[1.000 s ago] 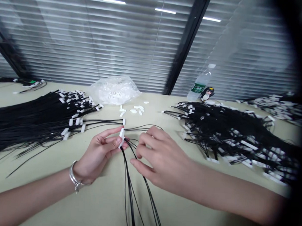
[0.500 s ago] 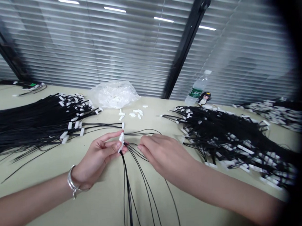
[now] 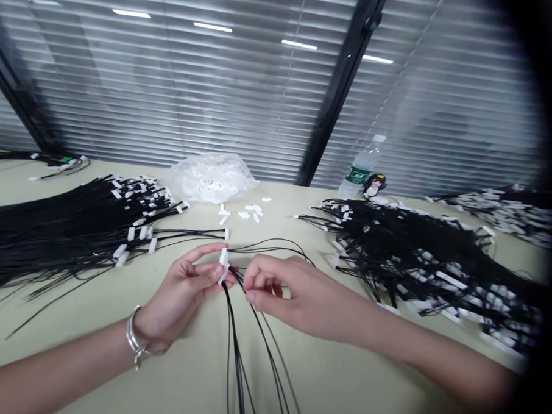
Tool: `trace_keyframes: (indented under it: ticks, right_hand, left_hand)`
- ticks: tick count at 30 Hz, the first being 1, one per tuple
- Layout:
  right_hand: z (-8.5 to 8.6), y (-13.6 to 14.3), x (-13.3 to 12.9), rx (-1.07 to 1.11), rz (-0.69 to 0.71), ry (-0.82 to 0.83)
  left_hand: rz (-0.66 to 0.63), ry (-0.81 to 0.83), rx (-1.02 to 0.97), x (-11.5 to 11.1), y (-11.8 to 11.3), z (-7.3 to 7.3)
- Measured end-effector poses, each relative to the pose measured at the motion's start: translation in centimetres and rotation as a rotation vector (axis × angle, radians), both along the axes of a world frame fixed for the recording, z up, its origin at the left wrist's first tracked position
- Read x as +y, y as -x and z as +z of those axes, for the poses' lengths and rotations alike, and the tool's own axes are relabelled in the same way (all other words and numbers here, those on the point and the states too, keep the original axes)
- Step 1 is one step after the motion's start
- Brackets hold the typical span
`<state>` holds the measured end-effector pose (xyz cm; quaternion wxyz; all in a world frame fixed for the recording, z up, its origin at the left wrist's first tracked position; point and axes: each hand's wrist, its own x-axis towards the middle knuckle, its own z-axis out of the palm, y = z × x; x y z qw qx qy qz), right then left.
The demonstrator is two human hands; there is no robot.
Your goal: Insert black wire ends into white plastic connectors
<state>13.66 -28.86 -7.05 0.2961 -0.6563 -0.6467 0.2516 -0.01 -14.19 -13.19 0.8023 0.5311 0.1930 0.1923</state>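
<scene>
My left hand [image 3: 195, 278] pinches a white plastic connector [image 3: 224, 264] between thumb and fingers, held upright over the table. Several black wires [image 3: 239, 367] run out of the connector and hang toward the near edge, while others arc away to the right. Just right of the connector is my right hand [image 3: 277, 286], its thumb and forefinger curled together around black wires. The exact grip point is partly hidden by the fingers. Beyond my left fingertips lies another white connector [image 3: 226, 233] with wires leading left.
A large black wire bundle with white connectors [image 3: 65, 213] lies left, another bundle [image 3: 406, 249] right. Behind are a clear bag of white parts [image 3: 211, 177], loose white connectors [image 3: 252, 212], a water bottle [image 3: 360, 168] and a penguin figurine [image 3: 375, 186]. Window blinds rise behind the table.
My right hand has turned and shifted slightly down, its thumb now showing below the forefinger. The wires by it have drawn closer together. My left hand keeps its grip on the connector.
</scene>
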Motion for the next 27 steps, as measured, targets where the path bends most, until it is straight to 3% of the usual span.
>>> trace_keyframes:
  ticks: [10, 23, 27]
  right_hand:
    - [-0.3, 0.1, 0.0, -0.33, -0.05, -0.113]
    - [-1.4, 0.8, -0.4, -0.406, -0.115, -0.22]
    - [-1.0, 0.5, -0.3, -0.326, -0.197, -0.158]
  left_hand:
    - [-0.015, 0.04, -0.031, -0.1, 0.0, 0.0]
    - [-0.015, 0.018, -0.018, -0.1, 0.0, 0.1]
    - [-0.012, -0.001, 0.005, -0.1, 0.0, 0.0]
